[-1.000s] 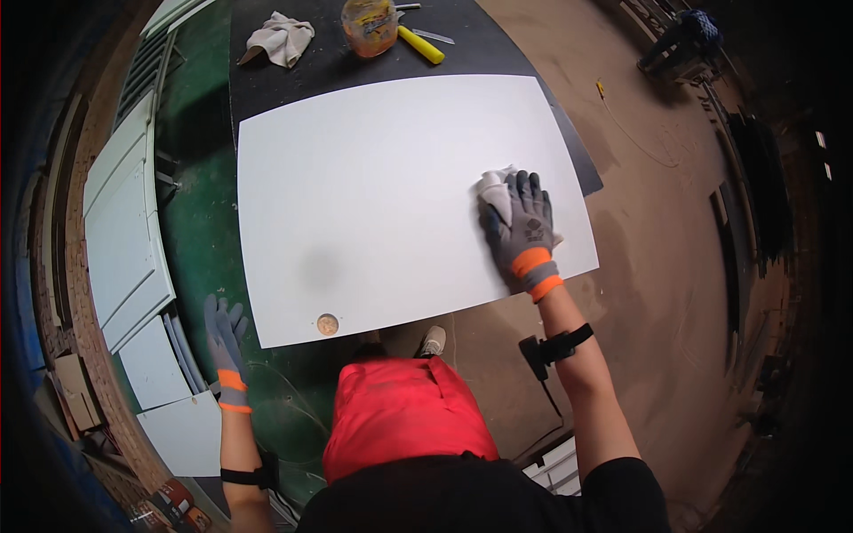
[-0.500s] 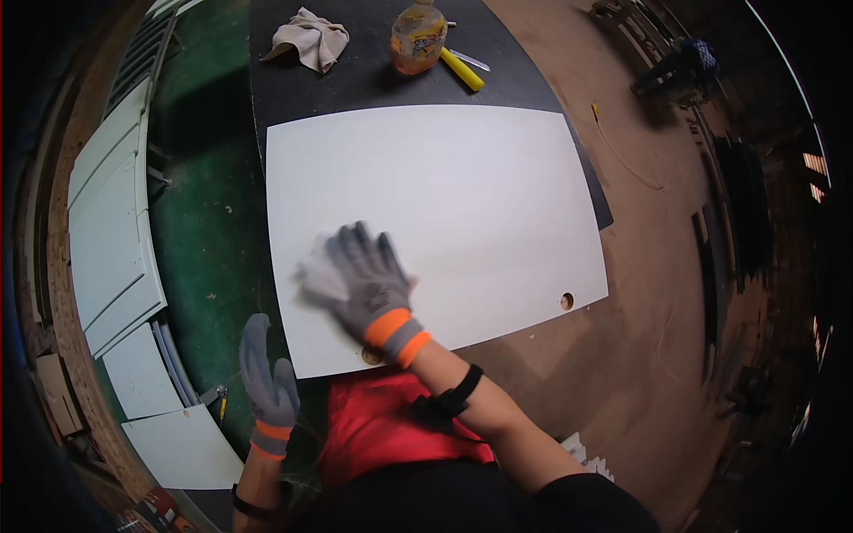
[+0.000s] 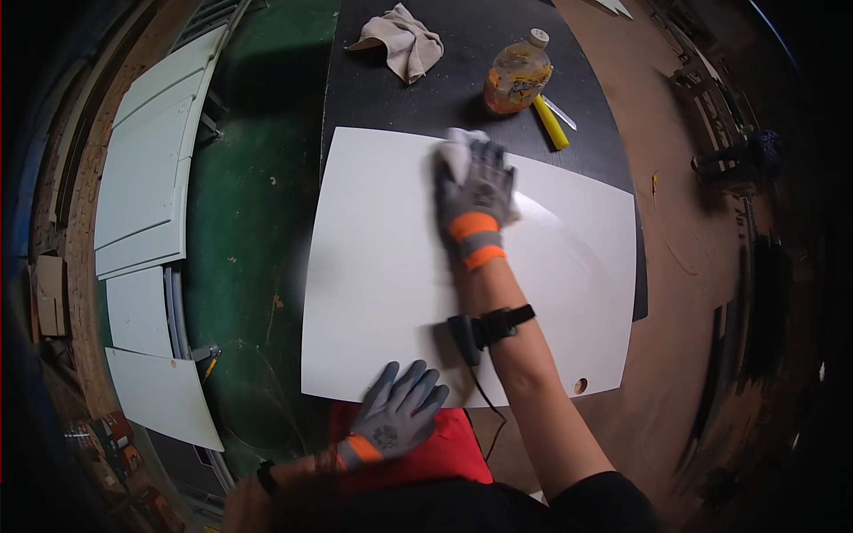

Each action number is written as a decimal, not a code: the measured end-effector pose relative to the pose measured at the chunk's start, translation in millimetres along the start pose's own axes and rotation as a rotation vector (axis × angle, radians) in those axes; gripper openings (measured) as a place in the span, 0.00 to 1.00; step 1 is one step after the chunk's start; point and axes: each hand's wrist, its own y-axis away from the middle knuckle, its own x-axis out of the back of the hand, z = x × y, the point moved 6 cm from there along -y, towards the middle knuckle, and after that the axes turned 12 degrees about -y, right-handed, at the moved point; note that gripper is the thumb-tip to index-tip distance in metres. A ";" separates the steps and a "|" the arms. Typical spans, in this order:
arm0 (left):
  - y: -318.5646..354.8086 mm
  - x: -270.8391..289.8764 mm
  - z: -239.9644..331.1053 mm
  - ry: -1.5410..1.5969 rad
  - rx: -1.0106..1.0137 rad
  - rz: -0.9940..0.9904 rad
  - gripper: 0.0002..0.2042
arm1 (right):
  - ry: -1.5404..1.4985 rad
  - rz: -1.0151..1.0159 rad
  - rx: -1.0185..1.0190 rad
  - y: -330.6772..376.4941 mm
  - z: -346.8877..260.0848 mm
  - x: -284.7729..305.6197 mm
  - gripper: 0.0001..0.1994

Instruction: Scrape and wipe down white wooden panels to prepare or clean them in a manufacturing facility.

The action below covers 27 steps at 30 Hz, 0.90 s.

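White panel (image 3: 382,258), flat on a dark table (image 3: 462,44), under a gloved right hand (image 3: 482,182) with a white cloth (image 3: 457,153).
The table bears its weight; a bottle (image 3: 518,80) and a beige rag (image 3: 409,43) sit beyond its far edge, apparently to spare its surface. The right hand lies over the cloth, fingers extended, probably pressing it down; I cannot tell whether it grips. The left hand (image 3: 398,413), loosely spread and holding nothing, sits at the near edge, perhaps for steadying.
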 end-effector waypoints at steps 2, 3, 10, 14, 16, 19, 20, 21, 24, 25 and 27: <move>-17.7 -30.6 21.9 -0.056 -0.074 -0.037 0.25 | -0.196 -0.275 0.275 25.5 -112.6 -43.3 0.36; -24.5 -74.7 26.5 0.003 -0.012 -0.384 0.26 | -0.292 -0.457 0.391 56.2 -159.3 -54.5 0.37; -62.8 -132.4 14.3 1.990 0.501 0.199 0.22 | -0.417 -0.582 0.554 97.1 -166.9 -42.1 0.36; -87.1 -60.0 44.9 -0.446 -0.154 -0.151 0.23 | -0.038 -0.230 0.058 8.0 33.0 26.2 0.36; -89.1 -31.1 46.5 -0.511 -0.167 -0.161 0.23 | 0.106 -0.075 -0.257 13.4 155.3 79.0 0.37; -79.2 -33.5 40.0 -0.746 -0.213 -0.269 0.23 | 0.074 0.163 -0.239 75.5 262.8 173.3 0.12; -79.5 -35.2 42.4 -0.817 -0.248 -0.294 0.23 | 0.006 0.172 -0.249 108.6 309.2 197.4 0.12; -80.7 -34.5 44.8 -0.824 -0.247 -0.291 0.23 | -0.171 0.196 -0.322 146.8 363.1 216.4 0.12; -85.3 -47.5 46.9 -1.109 -0.292 -0.288 0.23 | -0.570 0.577 -0.698 283.8 472.0 271.6 0.22; -97.0 -48.3 57.9 -1.088 -0.350 -0.206 0.23 | -0.138 0.132 0.059 318.5 511.8 328.6 0.29; -80.9 -40.0 49.6 -0.952 -0.219 -0.339 0.23 | -1.187 0.577 -0.806 338.1 494.7 282.6 0.32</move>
